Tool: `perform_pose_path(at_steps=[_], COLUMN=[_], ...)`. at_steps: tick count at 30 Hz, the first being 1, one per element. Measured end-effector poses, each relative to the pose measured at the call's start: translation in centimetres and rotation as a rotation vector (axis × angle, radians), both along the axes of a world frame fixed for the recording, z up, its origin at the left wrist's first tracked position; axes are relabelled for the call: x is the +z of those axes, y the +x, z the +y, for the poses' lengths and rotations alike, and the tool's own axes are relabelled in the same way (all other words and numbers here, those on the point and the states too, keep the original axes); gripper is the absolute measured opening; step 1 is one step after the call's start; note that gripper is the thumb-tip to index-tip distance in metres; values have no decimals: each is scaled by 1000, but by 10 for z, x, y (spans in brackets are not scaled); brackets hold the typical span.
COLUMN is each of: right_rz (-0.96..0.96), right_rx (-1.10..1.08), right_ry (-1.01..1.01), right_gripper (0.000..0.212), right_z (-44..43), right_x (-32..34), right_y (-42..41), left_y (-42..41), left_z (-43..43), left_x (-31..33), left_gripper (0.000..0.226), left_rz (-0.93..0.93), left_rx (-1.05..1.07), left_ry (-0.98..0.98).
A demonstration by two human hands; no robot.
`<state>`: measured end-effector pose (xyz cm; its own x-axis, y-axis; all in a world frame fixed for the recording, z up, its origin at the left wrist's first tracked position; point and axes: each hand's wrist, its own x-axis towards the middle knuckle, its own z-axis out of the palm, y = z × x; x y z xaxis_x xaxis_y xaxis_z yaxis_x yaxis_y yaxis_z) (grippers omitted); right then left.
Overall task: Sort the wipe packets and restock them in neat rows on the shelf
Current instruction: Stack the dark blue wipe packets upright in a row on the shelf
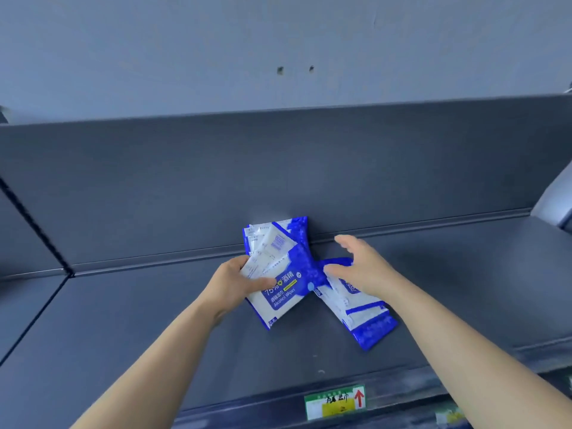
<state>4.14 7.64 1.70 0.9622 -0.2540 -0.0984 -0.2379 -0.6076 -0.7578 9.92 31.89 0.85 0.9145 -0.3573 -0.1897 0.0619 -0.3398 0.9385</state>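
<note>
While the left hand (235, 281) pinches the fanned stack (278, 258), the right hand (362, 267) hovers, fingers spread, above a loose packet (366, 317) beside the stack; gathering it seems next.

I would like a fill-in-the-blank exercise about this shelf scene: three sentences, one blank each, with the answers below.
1. The left hand grips a fanned bunch of ____ and white wipe packets.
2. The right hand is ____, fingers spread over the other packets lying on the shelf.
3. The label on the shelf's front edge bears a red ____ pointing up.
Answers: blue; open; arrow.
</note>
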Motion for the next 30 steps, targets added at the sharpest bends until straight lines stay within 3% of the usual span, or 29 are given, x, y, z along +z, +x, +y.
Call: perform_pose_path(at_steps=[3, 6, 14, 18, 22, 25, 28, 30], right_rz=[1, 41, 10, -14, 46, 82, 97, 94], right_rx=[151, 141, -71, -159, -134, -100, -63, 4], right_ry=[205, 318, 452, 554, 624, 639, 612, 566], right_gripper=[24, 14, 11, 16, 20, 24, 23, 20], right_z=[22, 27, -19, -25, -14, -4, 6, 12], right_x=[2, 1, 10, 14, 6, -2, -6, -5], right_y=[10, 20, 32, 35, 36, 37, 39, 39], left_y=[9, 12, 28, 30, 24, 24, 22, 20], left_z=[-1, -2, 22, 33, 40, 43, 41, 39], left_x=[-1, 0, -4, -15, -25, -28, -33, -30], left_gripper=[34, 18, 23, 25, 36, 21, 10, 29], left_rz=[10, -19, -116, -205, -102, 38, -66, -79], left_rx=[-59, -66, 99, 101, -19, 38, 163, 213], left_ry=[-94, -125, -142, -19, 18, -111, 6, -40])
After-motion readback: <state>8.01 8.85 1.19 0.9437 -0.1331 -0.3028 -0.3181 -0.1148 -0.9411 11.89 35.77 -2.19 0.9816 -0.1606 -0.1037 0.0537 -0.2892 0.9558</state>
